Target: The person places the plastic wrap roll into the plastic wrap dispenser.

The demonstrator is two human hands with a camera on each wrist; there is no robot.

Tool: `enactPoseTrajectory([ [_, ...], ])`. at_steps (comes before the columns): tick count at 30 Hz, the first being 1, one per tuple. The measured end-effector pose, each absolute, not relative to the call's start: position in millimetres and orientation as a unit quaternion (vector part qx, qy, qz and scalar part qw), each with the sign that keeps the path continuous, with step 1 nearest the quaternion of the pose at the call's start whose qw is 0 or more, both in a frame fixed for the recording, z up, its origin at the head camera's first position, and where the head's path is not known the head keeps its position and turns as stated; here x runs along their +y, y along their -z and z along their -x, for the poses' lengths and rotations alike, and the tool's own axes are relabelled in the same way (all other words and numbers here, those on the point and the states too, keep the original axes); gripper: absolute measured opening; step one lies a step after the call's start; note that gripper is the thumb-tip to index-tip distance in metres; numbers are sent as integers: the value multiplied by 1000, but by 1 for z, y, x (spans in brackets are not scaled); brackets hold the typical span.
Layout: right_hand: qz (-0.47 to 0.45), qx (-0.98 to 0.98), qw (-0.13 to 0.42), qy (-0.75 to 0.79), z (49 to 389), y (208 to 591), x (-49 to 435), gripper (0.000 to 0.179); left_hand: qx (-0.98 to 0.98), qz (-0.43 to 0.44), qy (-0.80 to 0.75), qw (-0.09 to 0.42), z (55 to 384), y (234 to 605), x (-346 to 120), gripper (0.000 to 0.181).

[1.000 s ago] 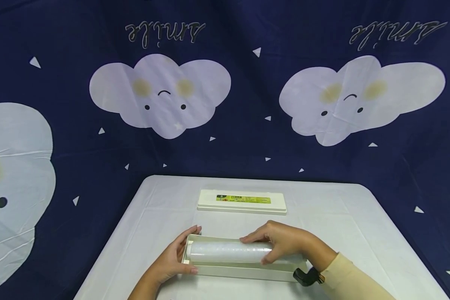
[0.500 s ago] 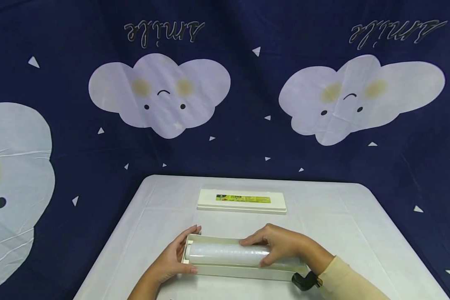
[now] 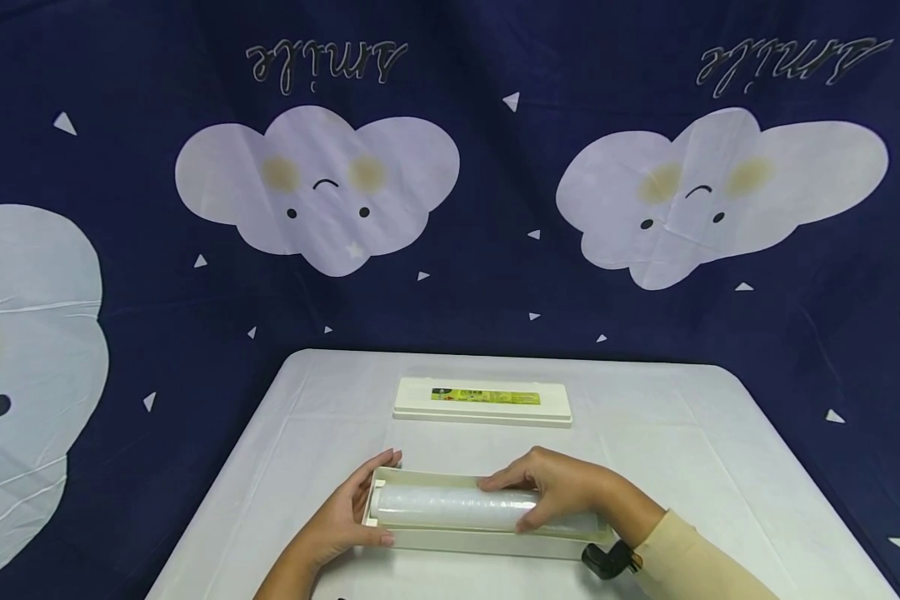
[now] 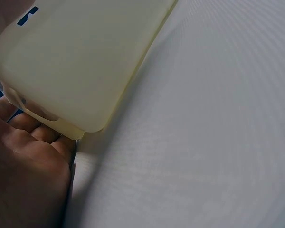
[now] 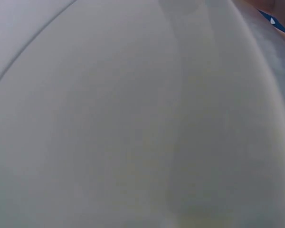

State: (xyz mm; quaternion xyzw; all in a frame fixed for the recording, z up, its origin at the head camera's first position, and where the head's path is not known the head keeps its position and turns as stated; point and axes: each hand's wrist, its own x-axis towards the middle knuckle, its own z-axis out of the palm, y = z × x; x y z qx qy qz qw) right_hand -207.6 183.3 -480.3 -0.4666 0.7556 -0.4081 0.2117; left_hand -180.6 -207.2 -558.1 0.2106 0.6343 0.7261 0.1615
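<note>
A long cream plastic box point(image 3: 487, 543), without its lid on, rests near the front of the table. Inside lies a roll of clear plastic wrap point(image 3: 442, 507), with a white end at its left. My left hand point(image 3: 337, 521) grips the box's left end, thumb at the front and fingers behind. In the left wrist view that hand point(image 4: 28, 166) is beside the box's end wall. From above, my right hand point(image 3: 562, 487) holds the roll between thumb and fingers, right of its middle, hiding part of it. The box wall point(image 5: 123, 118) fills most of the right wrist view.
Behind the box lies a matching cream lid point(image 3: 487, 414) with a yellow-green label. A white cloth covers the table point(image 3: 667, 433). A dark blue curtain point(image 3: 495, 275) with white clouds hangs at the back. A black device point(image 3: 607, 560) is on the right wrist.
The roll and my right hand have shifted very slightly to the left. My left hand keeps its place on the box.
</note>
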Motion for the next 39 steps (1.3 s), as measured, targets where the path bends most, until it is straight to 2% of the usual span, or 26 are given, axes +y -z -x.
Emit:
enactPoseTrajectory([
  [14, 469, 743, 227, 421, 210, 483, 184, 70, 637, -207, -724, 165, 181, 558, -207, 124],
  [39, 484, 773, 162, 376, 205, 488, 183, 71, 637, -211, -723, 162, 180, 557, -207, 123],
])
